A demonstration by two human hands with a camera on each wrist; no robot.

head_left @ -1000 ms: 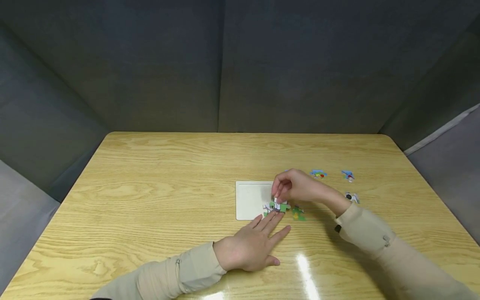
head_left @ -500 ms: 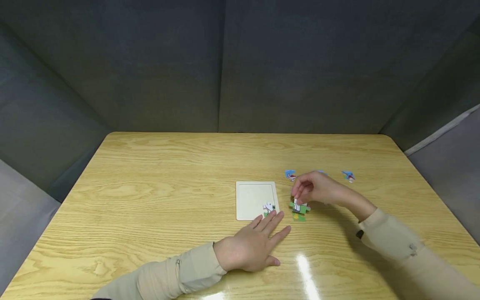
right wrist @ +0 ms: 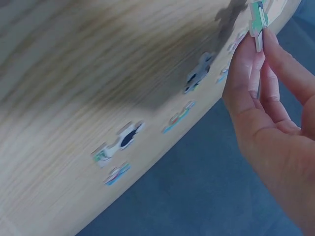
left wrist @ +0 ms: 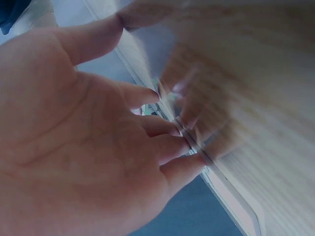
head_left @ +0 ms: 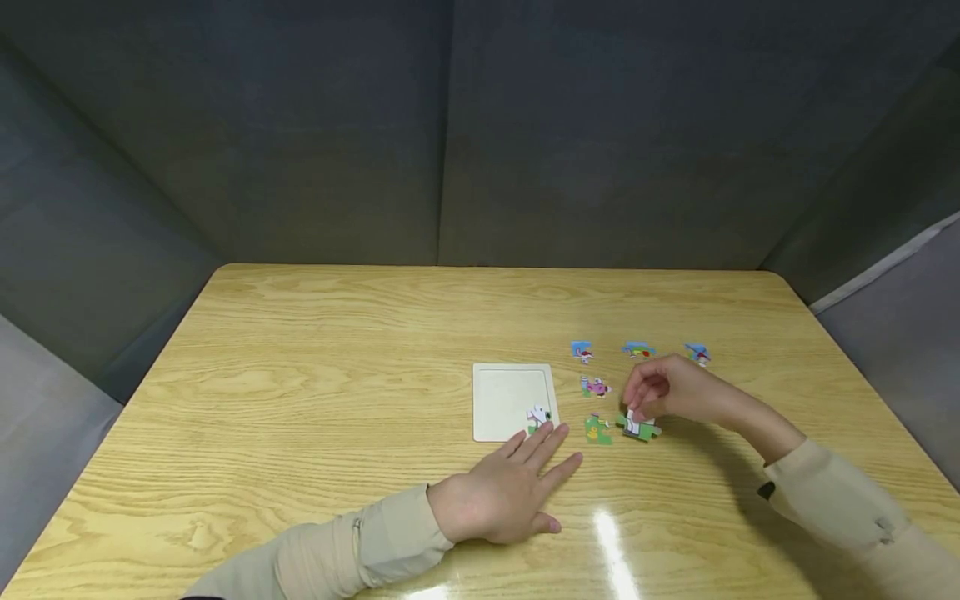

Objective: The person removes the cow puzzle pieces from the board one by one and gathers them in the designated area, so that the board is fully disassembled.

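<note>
My right hand point(head_left: 667, 387) pinches a green and white puzzle piece point(head_left: 642, 429) between thumb and fingers, right of the board. In the right wrist view, that jigsaw piece point(right wrist: 258, 22) is held tilted at the fingertips, and its shadow falls on the table. My left hand point(head_left: 510, 492) lies palm down with fingers spread, fingertips at the front right edge of a white puzzle board point(head_left: 502, 408). A white and green piece point(head_left: 537, 415) sits in the board's front right corner, partly covered by those fingers. The left wrist view shows the palm point(left wrist: 88, 137) and extended fingers.
Loose puzzle pieces lie right of the board: a yellow and green one point(head_left: 597, 429), a pink one point(head_left: 596, 387) and a blue row behind, including one piece point(head_left: 582, 351). A white piece with a black spot point(right wrist: 118, 145) shows in the right wrist view.
My right hand has carried the green and white piece rightward, from over the board to beyond the yellow and green piece. My left hand has stayed in place.
</note>
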